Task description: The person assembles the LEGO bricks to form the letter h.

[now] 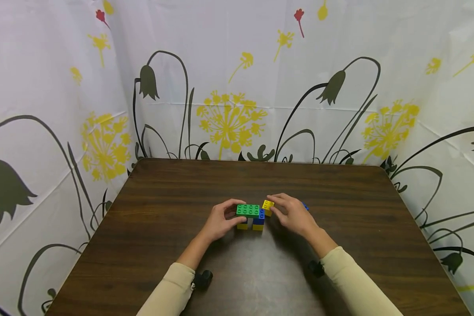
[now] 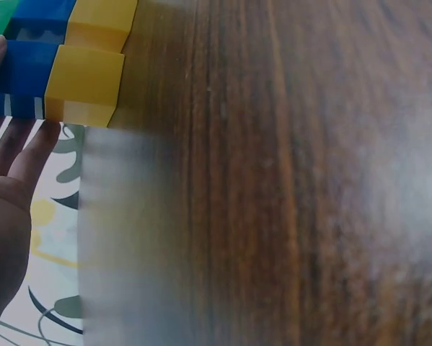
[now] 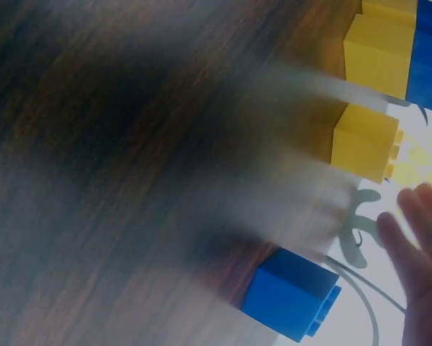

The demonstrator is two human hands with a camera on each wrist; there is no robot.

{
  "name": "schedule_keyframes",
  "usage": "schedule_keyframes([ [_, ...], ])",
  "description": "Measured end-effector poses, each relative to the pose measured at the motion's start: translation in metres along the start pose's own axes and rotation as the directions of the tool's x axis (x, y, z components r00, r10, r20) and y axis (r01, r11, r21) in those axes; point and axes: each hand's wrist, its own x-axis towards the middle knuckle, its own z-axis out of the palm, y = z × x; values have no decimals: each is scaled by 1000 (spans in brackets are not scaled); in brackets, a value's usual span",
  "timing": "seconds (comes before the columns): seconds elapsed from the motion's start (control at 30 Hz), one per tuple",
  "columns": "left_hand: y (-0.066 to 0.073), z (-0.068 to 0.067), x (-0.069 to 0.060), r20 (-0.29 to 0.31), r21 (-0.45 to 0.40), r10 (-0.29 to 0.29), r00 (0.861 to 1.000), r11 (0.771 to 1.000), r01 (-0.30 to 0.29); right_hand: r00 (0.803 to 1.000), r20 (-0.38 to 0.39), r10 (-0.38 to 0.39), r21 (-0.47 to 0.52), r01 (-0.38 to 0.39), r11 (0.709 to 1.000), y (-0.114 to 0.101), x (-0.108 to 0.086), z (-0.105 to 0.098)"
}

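Observation:
A green brick (image 1: 248,210) lies across the top of a small structure with blue bricks (image 1: 258,220) (image 2: 29,68) under it and yellow bricks (image 1: 257,228) (image 2: 84,85) at the bottom. My left hand (image 1: 219,221) (image 2: 6,209) grips this structure from its left side, thumb in front and fingers behind. Just right of it, a loose yellow brick (image 1: 267,205) (image 3: 366,143) stands on the table. Over by that brick is my right hand (image 1: 294,214) (image 3: 425,252), fingers extended and holding nothing; the right wrist view shows a gap between them.
A loose blue brick (image 1: 306,206) (image 3: 291,294) stands on the brown wooden table (image 1: 205,180), partly hidden behind my right hand in the head view. A white curtain (image 1: 245,52) printed with flowers hangs beyond the table's far edge and along both sides.

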Motion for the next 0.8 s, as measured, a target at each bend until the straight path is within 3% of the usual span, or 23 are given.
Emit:
schedule_keyframes([
  [0.17,-19,2,2,-13,-15,9,1000,1000,-9,988,127,85,-80,-75,994,2,5,6],
  [0.37,-17,0,2,6,-46,-8,1000,999,9,972,213,97,-141,-67,988,5,8,12],
  [0.57,9,-1,-1,15,-49,-2,1000,999,3,982,178,69,-146,-43,988,9,7,18],
  [0.8,11,-3,0,32,-42,-6,999,999,8,990,128,65,-135,-47,990,12,4,21],
])
